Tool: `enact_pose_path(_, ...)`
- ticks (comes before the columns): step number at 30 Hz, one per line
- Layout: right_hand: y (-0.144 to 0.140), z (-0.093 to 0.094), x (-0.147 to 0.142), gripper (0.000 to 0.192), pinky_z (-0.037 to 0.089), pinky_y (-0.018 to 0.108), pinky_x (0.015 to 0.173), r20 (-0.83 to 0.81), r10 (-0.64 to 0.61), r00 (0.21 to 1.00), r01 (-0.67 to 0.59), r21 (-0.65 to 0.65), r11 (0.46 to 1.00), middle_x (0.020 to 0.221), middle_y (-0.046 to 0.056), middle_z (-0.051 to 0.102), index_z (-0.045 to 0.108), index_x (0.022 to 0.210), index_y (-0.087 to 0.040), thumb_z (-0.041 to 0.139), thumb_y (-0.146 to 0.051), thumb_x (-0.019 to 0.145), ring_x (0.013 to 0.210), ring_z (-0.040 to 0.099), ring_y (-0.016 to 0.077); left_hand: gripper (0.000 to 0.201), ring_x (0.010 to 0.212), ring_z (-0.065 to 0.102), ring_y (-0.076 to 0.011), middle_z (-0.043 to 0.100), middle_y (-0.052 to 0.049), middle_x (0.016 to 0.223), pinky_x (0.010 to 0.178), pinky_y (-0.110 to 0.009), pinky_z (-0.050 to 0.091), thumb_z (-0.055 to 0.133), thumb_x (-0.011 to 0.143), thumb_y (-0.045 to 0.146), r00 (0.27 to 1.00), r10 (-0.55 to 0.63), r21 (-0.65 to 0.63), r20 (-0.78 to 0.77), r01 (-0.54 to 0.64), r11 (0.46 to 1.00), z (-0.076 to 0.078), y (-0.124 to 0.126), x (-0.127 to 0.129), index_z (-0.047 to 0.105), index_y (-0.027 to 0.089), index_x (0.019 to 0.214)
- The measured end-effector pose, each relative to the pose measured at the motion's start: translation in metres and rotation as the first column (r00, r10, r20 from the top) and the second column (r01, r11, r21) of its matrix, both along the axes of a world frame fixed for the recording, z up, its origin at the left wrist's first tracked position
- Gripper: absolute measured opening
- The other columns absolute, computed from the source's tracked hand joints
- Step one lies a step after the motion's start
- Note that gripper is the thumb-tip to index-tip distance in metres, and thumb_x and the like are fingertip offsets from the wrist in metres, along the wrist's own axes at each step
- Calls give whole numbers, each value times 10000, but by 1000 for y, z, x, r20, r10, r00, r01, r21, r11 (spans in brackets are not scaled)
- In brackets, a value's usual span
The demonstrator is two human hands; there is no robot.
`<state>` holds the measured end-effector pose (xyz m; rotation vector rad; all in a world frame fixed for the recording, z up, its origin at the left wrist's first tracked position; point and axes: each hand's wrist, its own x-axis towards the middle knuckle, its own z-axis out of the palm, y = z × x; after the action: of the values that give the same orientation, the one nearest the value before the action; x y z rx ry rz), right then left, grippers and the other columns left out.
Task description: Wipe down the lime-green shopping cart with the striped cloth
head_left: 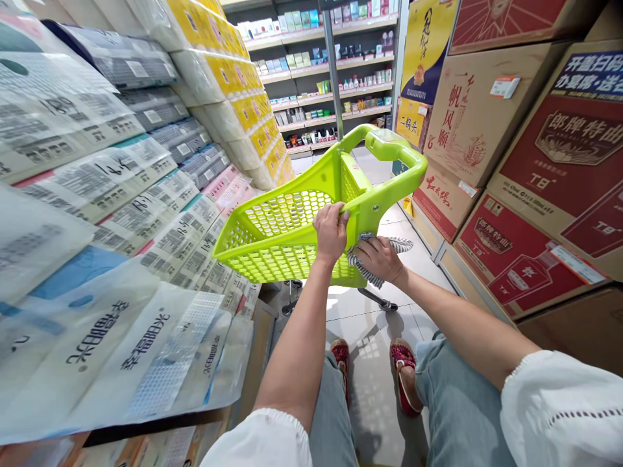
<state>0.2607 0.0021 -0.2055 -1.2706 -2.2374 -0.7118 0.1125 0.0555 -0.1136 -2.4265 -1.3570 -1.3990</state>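
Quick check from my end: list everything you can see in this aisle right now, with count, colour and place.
shopping cart: one, lime green plastic, centre, tilted, empty basket
striped cloth: one, white and dark, pressed on the cart's rear wall
tissue packs: many, white, grey and yellow wrappers, stacked left
cardboard cartons: many, brown and red, stacked right
shelves: one bay of small goods, far end of the aisle
floor: pale glossy tiles
shoes: two, red, on the floor below
left hand: grips the cart's rim
right hand: holds the striped cloth
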Motion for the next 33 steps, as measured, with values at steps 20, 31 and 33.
enact_pose_path(20, 3, -5, -4, 183, 326, 355, 835, -1, 48, 999, -46, 266, 963, 1073, 11, 653, 631, 1015, -238, 512, -220, 877, 915, 501, 189, 279, 1035, 532, -206, 625, -74, 1058, 903, -338, 359, 426, 941, 369, 999, -35, 33, 22, 34, 999, -2, 3, -7, 583, 194, 1090)
enact_pose_path(31, 13, 57, -3, 258, 306, 387, 890, -271, -65, 960, 154, 319, 935, 1169, 79, 595, 603, 1110, -243, 488, -322, 893, 1042, 456, 239, 326, 1076, 531, -206, 621, -85, 1117, 954, -348, 379, 387, 950, 346, 996, -87, 51, -13, 88, 995, -4, 4, -11, 566, 182, 1167)
enact_pose_path(33, 10, 42, -1, 241, 307, 381, 875, -201, -38, 979, 96, 290, 952, 1147, 67, 611, 615, 1088, -246, 496, -309, 889, 1017, 469, 229, 355, 1104, 527, -202, 609, -86, 1164, 982, -349, 378, 376, 952, 344, 992, -117, 50, -42, 119, 992, -4, 5, -15, 541, 186, 1224)
